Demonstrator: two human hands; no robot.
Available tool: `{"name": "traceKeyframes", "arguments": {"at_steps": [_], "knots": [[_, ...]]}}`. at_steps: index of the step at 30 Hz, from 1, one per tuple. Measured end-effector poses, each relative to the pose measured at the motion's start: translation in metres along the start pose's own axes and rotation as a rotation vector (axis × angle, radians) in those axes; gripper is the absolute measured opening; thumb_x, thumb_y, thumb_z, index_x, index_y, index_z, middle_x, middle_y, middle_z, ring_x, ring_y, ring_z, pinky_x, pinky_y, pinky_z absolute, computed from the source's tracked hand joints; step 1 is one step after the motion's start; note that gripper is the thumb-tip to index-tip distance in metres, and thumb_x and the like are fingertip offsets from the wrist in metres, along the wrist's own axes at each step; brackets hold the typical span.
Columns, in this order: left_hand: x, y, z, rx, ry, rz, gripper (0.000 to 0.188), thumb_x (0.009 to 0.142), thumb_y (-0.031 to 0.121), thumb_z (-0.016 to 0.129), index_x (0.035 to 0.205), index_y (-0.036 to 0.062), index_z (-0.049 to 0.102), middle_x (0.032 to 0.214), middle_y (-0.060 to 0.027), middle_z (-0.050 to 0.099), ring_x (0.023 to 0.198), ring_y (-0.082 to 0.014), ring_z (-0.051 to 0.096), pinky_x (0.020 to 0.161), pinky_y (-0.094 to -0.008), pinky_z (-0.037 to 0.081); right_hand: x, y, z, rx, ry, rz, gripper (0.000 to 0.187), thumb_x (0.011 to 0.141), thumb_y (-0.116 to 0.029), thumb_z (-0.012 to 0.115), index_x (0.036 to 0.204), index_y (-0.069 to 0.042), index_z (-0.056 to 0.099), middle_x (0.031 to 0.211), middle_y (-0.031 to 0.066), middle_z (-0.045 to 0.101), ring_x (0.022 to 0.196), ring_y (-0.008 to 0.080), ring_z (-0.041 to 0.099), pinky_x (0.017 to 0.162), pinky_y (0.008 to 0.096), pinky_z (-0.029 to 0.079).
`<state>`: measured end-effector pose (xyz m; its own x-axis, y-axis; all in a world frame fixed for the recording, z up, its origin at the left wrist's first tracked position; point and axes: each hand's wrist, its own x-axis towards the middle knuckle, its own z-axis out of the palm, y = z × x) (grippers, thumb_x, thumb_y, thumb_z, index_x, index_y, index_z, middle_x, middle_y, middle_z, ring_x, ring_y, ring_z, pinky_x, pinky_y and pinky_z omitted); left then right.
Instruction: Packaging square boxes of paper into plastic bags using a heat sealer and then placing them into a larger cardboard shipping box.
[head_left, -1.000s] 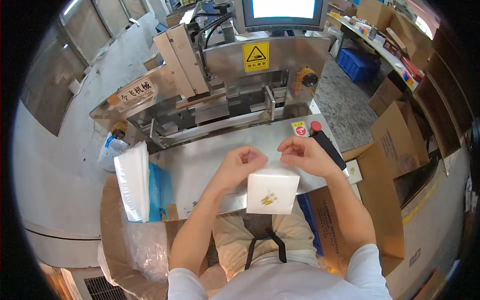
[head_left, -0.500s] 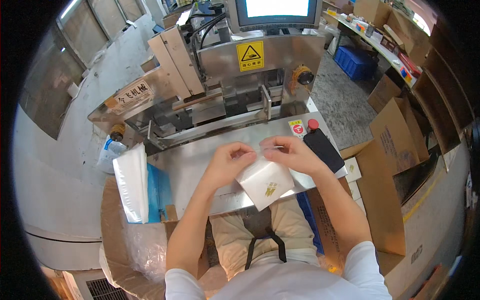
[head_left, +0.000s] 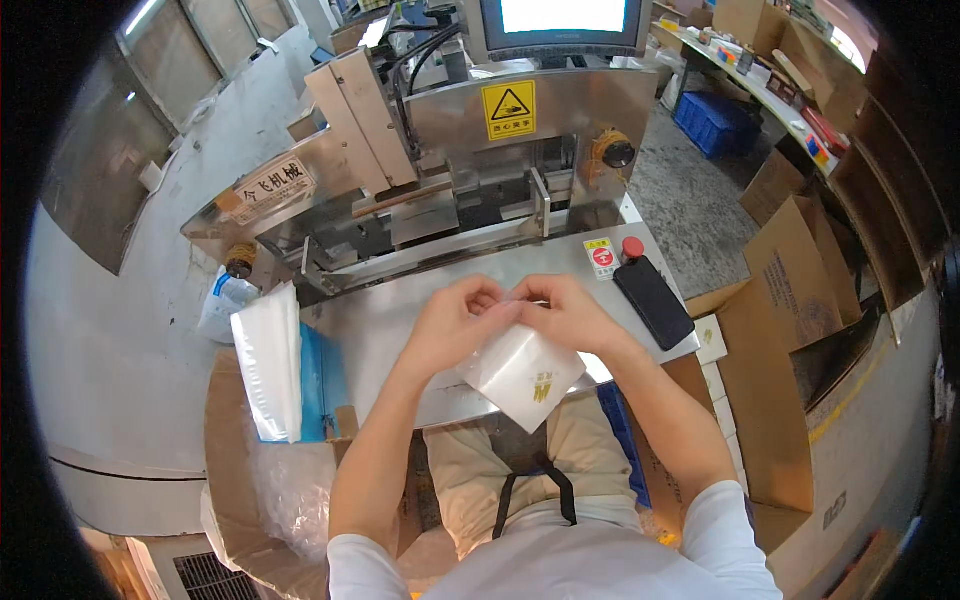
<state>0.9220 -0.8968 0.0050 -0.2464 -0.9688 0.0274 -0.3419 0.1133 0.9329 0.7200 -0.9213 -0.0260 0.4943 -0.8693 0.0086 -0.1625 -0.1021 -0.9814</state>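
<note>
Nearest you are your light trousers point(head_left: 462, 470), with a black cord at the waist. Beyond them, the white box point(head_left: 530, 378) with a gold mark hangs below your fingers, turned cornerwise, over the near edge of the metal surface point(head_left: 365, 345); whether it touches that edge cannot be told. Your left hand point(head_left: 460, 318) and right hand point(head_left: 562, 312) meet above it, each grip pinched together on clear film point(head_left: 484, 368) around the box. To your left stand white plastic sheets point(head_left: 268, 365) against a blue carton point(head_left: 318, 375); to your right lies a black slab point(head_left: 655, 303) beside a red button point(head_left: 632, 247). Farther off rise the metal machine point(head_left: 575, 95), then a lit monitor point(head_left: 563, 14).
</note>
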Motion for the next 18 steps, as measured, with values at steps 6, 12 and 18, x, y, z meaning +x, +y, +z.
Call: {"name": "traceKeyframes", "arguments": {"at_steps": [6, 12, 18], "knots": [[0.0, -0.001, -0.002, 0.111, 0.052, 0.087, 0.019, 0.09, 0.017, 0.07, 0.094, -0.0011, 0.071, 0.082, -0.0098, 0.072, 0.074, -0.0143, 0.065, 0.069, -0.0303, 0.052, 0.003, 0.001, 0.009, -0.014, 0.002, -0.006, 0.015, 0.094, -0.014, 0.067, 0.098, 0.001, 0.069, 0.089, 0.0015, 0.069, 0.082, 0.0068, 0.06, 0.072, 0.0252, 0.05], [-0.01, -0.008, 0.009, 0.119, 0.227, 0.142, 0.015, 0.091, 0.013, 0.069, 0.095, -0.0013, 0.071, 0.081, -0.0093, 0.072, 0.073, -0.0139, 0.064, 0.068, -0.0293, 0.051, 0.002, -0.005, 0.018, 0.016, 0.045, 0.047, 0.016, 0.093, -0.014, 0.068, 0.099, 0.001, 0.07, 0.088, 0.002, 0.069, 0.08, 0.0067, 0.06, 0.071, 0.0255, 0.05], [-0.012, -0.02, 0.018, -0.08, 0.311, 0.1, 0.012, 0.093, 0.01, 0.068, 0.094, -0.0015, 0.071, 0.082, -0.0048, 0.071, 0.073, -0.0092, 0.062, 0.068, -0.0263, 0.05, -0.002, -0.009, 0.025, -0.006, 0.162, 0.019, 0.021, 0.091, -0.017, 0.067, 0.094, 0.003, 0.07, 0.082, 0.0101, 0.071, 0.074, 0.0137, 0.064, 0.069, 0.032, 0.052]]}}
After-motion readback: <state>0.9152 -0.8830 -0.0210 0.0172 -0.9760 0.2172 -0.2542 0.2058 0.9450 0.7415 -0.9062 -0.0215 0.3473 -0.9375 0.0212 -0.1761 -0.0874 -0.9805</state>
